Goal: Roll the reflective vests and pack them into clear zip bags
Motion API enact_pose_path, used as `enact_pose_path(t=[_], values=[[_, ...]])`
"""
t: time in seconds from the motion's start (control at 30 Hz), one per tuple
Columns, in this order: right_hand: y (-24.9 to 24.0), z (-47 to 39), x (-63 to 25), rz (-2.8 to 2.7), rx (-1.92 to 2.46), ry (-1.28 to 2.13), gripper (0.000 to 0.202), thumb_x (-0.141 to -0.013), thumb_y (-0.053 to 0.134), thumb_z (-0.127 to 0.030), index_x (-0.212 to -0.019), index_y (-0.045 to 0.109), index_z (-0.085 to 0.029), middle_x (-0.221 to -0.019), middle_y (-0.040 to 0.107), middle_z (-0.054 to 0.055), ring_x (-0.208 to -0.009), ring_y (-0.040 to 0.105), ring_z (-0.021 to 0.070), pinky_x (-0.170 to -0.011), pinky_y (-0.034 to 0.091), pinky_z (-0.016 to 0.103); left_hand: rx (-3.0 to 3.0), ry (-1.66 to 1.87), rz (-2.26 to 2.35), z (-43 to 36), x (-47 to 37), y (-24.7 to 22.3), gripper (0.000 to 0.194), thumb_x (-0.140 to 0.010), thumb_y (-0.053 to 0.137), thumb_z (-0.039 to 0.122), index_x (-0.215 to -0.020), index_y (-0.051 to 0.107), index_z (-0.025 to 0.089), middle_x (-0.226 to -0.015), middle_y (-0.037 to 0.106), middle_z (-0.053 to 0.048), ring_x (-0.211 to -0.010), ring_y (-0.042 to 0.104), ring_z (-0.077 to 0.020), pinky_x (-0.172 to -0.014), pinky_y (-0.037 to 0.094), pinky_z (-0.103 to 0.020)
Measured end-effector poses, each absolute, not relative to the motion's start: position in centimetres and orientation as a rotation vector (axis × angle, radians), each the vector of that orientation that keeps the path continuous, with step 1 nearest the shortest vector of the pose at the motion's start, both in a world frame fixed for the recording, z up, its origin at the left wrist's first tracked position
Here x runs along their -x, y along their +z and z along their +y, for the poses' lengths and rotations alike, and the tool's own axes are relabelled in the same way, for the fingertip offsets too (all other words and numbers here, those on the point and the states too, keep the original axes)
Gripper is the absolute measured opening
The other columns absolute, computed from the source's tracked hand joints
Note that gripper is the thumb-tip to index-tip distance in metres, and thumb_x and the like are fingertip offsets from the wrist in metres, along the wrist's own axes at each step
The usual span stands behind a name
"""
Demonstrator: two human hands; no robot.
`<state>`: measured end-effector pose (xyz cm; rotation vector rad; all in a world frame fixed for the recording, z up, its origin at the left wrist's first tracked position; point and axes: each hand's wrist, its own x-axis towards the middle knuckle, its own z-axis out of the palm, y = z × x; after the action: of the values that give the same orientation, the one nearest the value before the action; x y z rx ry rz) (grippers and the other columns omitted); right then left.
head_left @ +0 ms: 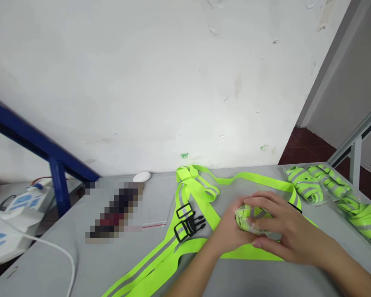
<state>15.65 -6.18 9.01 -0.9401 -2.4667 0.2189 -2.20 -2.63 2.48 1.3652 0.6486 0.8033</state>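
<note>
My left hand (pixel 230 231) is wrapped round a rolled neon-yellow reflective strap in a clear plastic bag (pixel 250 216). From the right, my right hand (pixel 280 227) closes over the same bagged roll, its fingers bent across the top. Part of the roll is hidden by my fingers. Under both hands, a loose neon-yellow reflective harness (pixel 204 206) with grey stripes spreads over the grey table (pixel 136 268). A black side-release buckle (pixel 190 225) is on its left straps, prongs pointing right and not joined to anything visible.
Several bagged reflective straps (pixel 306 185) lie at the table's right end. A white oval object (pixel 141 177) sits near the wall, beside a pixelated patch. White power strips (pixel 21 214) and a white cable (pixel 58 247) are at left, near a blue metal frame (pixel 58 185).
</note>
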Motion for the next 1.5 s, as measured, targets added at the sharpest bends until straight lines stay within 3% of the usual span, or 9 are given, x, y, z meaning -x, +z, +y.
enact_pose_path(t=[0.27, 0.4, 0.5, 0.67, 0.9, 1.0, 1.13, 1.3, 1.5], values=[[8.9, -6.1, -14.8, -2.534, 0.977, 0.106, 0.019, -0.090, 0.059, -0.038, -0.095, 0.066, -0.021, -0.126, 0.057, 0.010, -0.117, 0.048, 0.0278, -0.092, 0.044, 0.046, -1.326, 0.811, 0.647, -2.3, 2.6, 2.9, 0.060, -0.060, 0.082, 0.020, -0.115, 0.058, 0.018, -0.112, 0.066, -0.007, -0.101, 0.061, -0.0253, -0.084, 0.049, -0.033], [8.6, -5.9, -15.4, -2.511, 0.961, 0.158, 0.023, -0.089, 0.060, -0.040, -0.105, 0.065, -0.023, -0.133, 0.052, 0.010, -0.119, 0.046, 0.0271, -0.094, 0.043, 0.045, -1.307, 0.758, 0.639, -2.2, 2.6, 3.1, 0.060, -0.059, 0.083, 0.023, -0.115, 0.059, 0.018, -0.104, 0.068, -0.005, -0.092, 0.063, -0.0234, -0.076, 0.050, -0.032], [8.5, -5.9, -15.9, -2.475, 0.899, 0.274, 0.023, -0.091, 0.057, -0.035, -0.112, 0.064, -0.025, -0.137, 0.046, 0.010, -0.123, 0.043, 0.0261, -0.097, 0.041, 0.044, -1.334, 0.767, 0.658, -2.2, 2.5, 3.3, 0.061, -0.058, 0.083, 0.019, -0.115, 0.061, 0.019, -0.110, 0.066, -0.006, -0.102, 0.061, -0.0261, -0.082, 0.049, -0.033], [8.8, -6.0, -16.0, -2.484, 0.925, 0.306, 0.012, -0.087, 0.062, -0.035, -0.087, 0.068, -0.025, -0.136, 0.047, 0.008, -0.126, 0.040, 0.0279, -0.098, 0.042, 0.044, -1.354, 0.725, 0.660, -2.2, 2.4, 3.2, 0.066, -0.057, 0.084, 0.019, -0.119, 0.059, 0.019, -0.115, 0.065, -0.006, -0.104, 0.060, -0.0276, -0.083, 0.049, -0.034], [8.4, -6.3, -15.3, -2.560, 1.030, 0.087, 0.031, -0.079, 0.066, -0.055, -0.078, 0.067, -0.024, -0.131, 0.051, 0.008, -0.123, 0.041, 0.0335, -0.104, 0.030, 0.061, -1.335, 0.718, 0.687, -2.3, 2.4, 2.9, 0.069, -0.056, 0.087, 0.025, -0.118, 0.059, 0.019, -0.112, 0.067, -0.006, -0.098, 0.063, -0.0259, -0.081, 0.049, -0.034], [8.5, -6.2, -15.6, -2.569, 0.998, 0.170, 0.028, -0.083, 0.065, -0.051, -0.090, 0.068, -0.025, -0.134, 0.050, 0.009, -0.123, 0.044, 0.0309, -0.105, 0.033, 0.056, -1.319, 0.717, 0.647, -2.3, 2.3, 3.1, 0.061, -0.061, 0.084, 0.026, -0.117, 0.061, 0.018, -0.109, 0.067, -0.006, -0.097, 0.063, -0.0255, -0.079, 0.049, -0.033], [8.3, -5.8, -16.8, -2.426, 0.939, 0.248, 0.023, -0.091, 0.057, -0.031, -0.113, 0.061, -0.024, -0.133, 0.051, 0.011, -0.121, 0.048, 0.0238, -0.103, 0.039, 0.045, -1.292, 0.759, 0.644, -2.2, 2.2, 3.2, 0.041, -0.072, 0.077, 0.032, -0.108, 0.067, 0.015, -0.097, 0.069, -0.006, -0.090, 0.063, -0.0225, -0.075, 0.049, -0.030], [7.4, -5.4, -18.0, -2.287, 0.946, 0.053, 0.028, -0.087, 0.063, -0.024, -0.114, 0.060, -0.023, -0.122, 0.057, 0.012, -0.113, 0.055, 0.0242, -0.100, 0.041, 0.047, -1.318, 0.835, 0.697, -1.9, 2.3, 3.3, 0.043, -0.073, 0.076, 0.038, -0.108, 0.067, 0.014, -0.100, 0.068, -0.008, -0.100, 0.061, -0.0256, -0.082, 0.050, -0.032], [7.3, -5.8, -17.0, -2.315, 1.123, 0.258, 0.019, -0.084, 0.065, -0.033, -0.101, 0.064, -0.024, -0.124, 0.055, 0.011, -0.112, 0.057, 0.0241, -0.086, 0.053, 0.036, -1.335, 0.909, 0.705, -2.1, 2.3, 3.5, 0.045, -0.066, 0.081, 0.029, -0.106, 0.065, 0.018, -0.112, 0.064, -0.008, -0.108, 0.058, -0.0266, -0.091, 0.048, -0.034]])
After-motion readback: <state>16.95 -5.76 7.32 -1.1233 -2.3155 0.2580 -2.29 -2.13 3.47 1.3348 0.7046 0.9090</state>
